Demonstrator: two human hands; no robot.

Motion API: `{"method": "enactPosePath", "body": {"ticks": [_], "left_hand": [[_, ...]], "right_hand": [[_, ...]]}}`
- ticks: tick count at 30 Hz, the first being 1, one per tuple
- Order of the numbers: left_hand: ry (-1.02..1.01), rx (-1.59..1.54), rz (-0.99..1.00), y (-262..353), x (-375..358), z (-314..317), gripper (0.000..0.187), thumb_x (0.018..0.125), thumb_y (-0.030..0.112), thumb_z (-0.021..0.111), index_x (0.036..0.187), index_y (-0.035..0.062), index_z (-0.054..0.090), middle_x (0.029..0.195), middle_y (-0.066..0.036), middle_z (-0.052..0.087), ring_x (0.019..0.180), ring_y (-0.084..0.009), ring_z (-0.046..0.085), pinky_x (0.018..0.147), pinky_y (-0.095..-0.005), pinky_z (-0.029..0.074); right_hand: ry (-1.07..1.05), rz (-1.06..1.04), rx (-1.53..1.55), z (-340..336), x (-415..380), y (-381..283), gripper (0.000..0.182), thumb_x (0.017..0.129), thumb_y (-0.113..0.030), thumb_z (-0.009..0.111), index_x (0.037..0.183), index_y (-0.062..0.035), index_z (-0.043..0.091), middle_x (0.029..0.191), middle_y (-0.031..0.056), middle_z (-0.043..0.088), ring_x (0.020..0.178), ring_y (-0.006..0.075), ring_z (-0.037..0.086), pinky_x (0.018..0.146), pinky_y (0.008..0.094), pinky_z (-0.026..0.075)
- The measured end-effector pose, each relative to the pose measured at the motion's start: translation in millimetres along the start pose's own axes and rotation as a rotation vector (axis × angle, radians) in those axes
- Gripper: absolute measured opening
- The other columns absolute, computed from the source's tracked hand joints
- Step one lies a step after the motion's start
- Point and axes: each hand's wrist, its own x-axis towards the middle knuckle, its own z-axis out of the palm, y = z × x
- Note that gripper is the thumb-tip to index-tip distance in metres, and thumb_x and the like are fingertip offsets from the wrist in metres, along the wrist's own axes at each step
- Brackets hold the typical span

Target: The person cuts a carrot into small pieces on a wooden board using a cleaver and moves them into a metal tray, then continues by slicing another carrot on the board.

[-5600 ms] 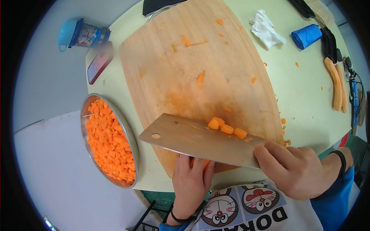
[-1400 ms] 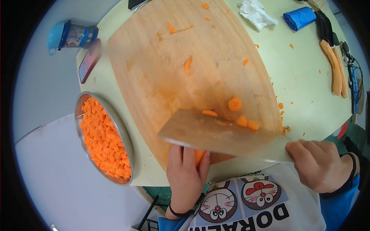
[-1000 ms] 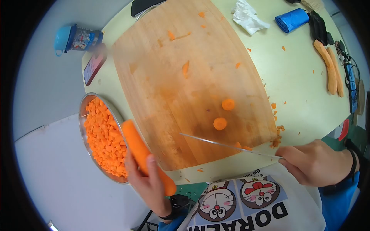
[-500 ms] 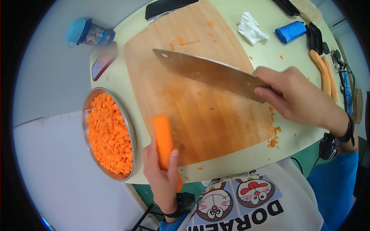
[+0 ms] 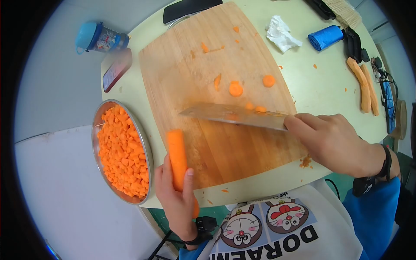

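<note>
My left hand (image 5: pixel 175 195) is closed around a peeled carrot (image 5: pixel 177 156), held at the near left edge of the wooden cutting board (image 5: pixel 173 73). In my right hand (image 5: pixel 327 141) is the handle of a broad cleaver (image 5: pixel 225 116). Its blade stretches leftward low across the board, toward the carrot but apart from it. Beyond the blade lie a round carrot slice (image 5: pixel 235 89), another carrot slice (image 5: pixel 269 81) and a thin carrot sliver (image 5: pixel 217 82). More small orange pieces (image 5: pixel 255 107) show right at the blade's far edge, partly hidden.
A metal bowl (image 5: pixel 150 173) heaped with diced carrot stands left of the board. Behind it are a phone (image 5: pixel 117 71) and a blue cup (image 5: pixel 102 37). To the right lie crumpled tissue (image 5: pixel 281 34), a blue roll (image 5: pixel 326 37) and long peeled carrots (image 5: pixel 362 84).
The cleaver has come nearer to me and lower, its blade turned more level. Carrot slices now show on the board beyond it. My left hand has shifted slightly left with the carrot.
</note>
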Motion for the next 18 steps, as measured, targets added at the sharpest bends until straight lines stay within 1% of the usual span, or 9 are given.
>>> {"method": "enactPosePath", "body": {"ticks": [2,3,5,7,9,11,12,14,18], "left_hand": [[-0.018,0.014,0.029,3,-1,3,0.041,0.082,0.012,0.064,0.118,-0.0016,0.053,0.094,-0.010,0.052,0.080,-0.0195,0.051,0.068,-0.0274,0.042],[-0.060,-0.010,0.031,5,-2,5,0.041,0.081,0.012,0.065,0.118,-0.0017,0.053,0.094,-0.012,0.052,0.080,-0.0212,0.052,0.069,-0.0286,0.043],[-0.104,-0.031,0.031,9,-3,11,0.042,0.081,0.012,0.065,0.118,-0.0018,0.053,0.095,-0.013,0.053,0.080,-0.0229,0.052,0.070,-0.0298,0.044],[-0.154,-0.017,0.078,12,-3,18,0.044,0.082,0.016,0.065,0.119,-0.0010,0.051,0.101,-0.018,0.051,0.087,-0.0338,0.054,0.074,-0.0356,0.046],[-0.168,-0.010,0.083,18,-1,26,0.043,0.082,0.017,0.065,0.119,-0.0008,0.051,0.101,-0.018,0.051,0.087,-0.0342,0.054,0.072,-0.0369,0.047],[-0.169,0.027,0.120,22,1,33,0.043,0.082,0.017,0.065,0.120,0.0014,0.052,0.100,-0.017,0.051,0.086,-0.0323,0.054,0.070,-0.0371,0.047],[-0.173,0.032,0.118,24,2,35,0.043,0.082,0.017,0.065,0.120,0.0014,0.052,0.100,-0.017,0.051,0.086,-0.0323,0.054,0.070,-0.0371,0.047],[-0.216,0.037,0.198,26,4,39,0.040,0.081,0.015,0.066,0.118,0.0043,0.054,0.100,-0.015,0.051,0.085,-0.0306,0.054,0.069,-0.0369,0.046],[-0.291,0.087,0.145,32,5,41,0.035,0.080,0.013,0.066,0.113,0.0061,0.057,0.100,-0.014,0.051,0.085,-0.0301,0.054,0.069,-0.0361,0.046]], "right_hand": [[0.097,-0.055,-0.143,1,-3,-6,0.040,0.067,-0.004,0.060,0.104,-0.0034,0.045,0.078,0.0088,0.053,0.049,0.0209,0.054,0.038,0.0300,0.040],[0.095,-0.057,-0.142,0,-4,-9,0.040,0.067,-0.004,0.060,0.104,-0.0034,0.045,0.078,0.0088,0.053,0.049,0.0209,0.054,0.038,0.0300,0.040],[0.227,-0.126,-0.330,0,-7,-13,0.040,0.069,-0.007,0.060,0.106,-0.0036,0.047,0.081,0.0063,0.055,0.044,0.0156,0.049,0.037,0.0264,0.037],[0.236,-0.124,-0.283,2,-10,-11,0.039,0.069,-0.008,0.060,0.106,-0.0038,0.048,0.083,0.0059,0.055,0.043,0.0145,0.047,0.037,0.0257,0.036],[0.243,-0.121,-0.234,1,-13,-9,0.038,0.069,-0.008,0.060,0.105,-0.0041,0.049,0.084,0.0054,0.056,0.042,0.0135,0.046,0.037,0.0249,0.036],[0.119,-0.066,-0.126,-3,-18,-9,0.038,0.071,-0.009,0.059,0.108,-0.0050,0.050,0.086,0.0063,0.056,0.042,0.0126,0.046,0.037,0.0250,0.036],[0.118,-0.065,-0.119,-3,-21,-9,0.038,0.071,-0.009,0.059,0.108,-0.0050,0.050,0.086,0.0063,0.056,0.042,0.0126,0.046,0.037,0.0250,0.036],[0.068,-0.037,-0.166,-2,-28,-9,0.040,0.075,-0.010,0.059,0.114,-0.0060,0.051,0.084,0.0061,0.057,0.042,0.0122,0.047,0.037,0.0245,0.036],[0.080,-0.034,-0.075,3,-33,-6,0.044,0.076,-0.012,0.060,0.119,-0.0077,0.051,0.085,0.0073,0.058,0.042,0.0114,0.048,0.036,0.0235,0.035]]}}
